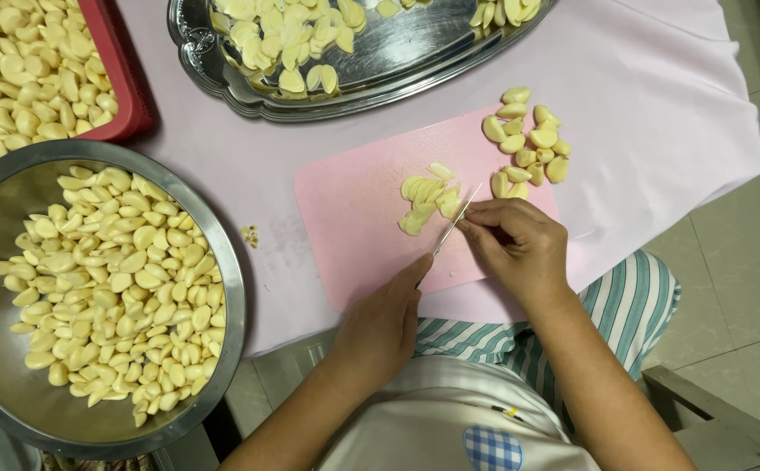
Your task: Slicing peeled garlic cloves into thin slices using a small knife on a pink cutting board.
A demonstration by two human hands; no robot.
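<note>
A pink cutting board (354, 227) lies on a pale pink cloth. My left hand (380, 327) grips the handle of a thin knife (456, 222), whose blade slants up to the right across the board. My right hand (519, 244) has its fingertips pinched together against the blade, on a garlic clove that is almost entirely hidden under them. A small heap of garlic slices (428, 201) lies just left of the blade tip. Several whole peeled cloves (528, 144) sit at the board's far right corner.
A large steel bowl (238, 288) full of peeled garlic stands at the left. A red basket (122, 78) of cloves sits behind it. A silver tray (397, 61) with sliced garlic lies beyond the board. The cloth's (659, 105) edge drops to a tiled floor on the right.
</note>
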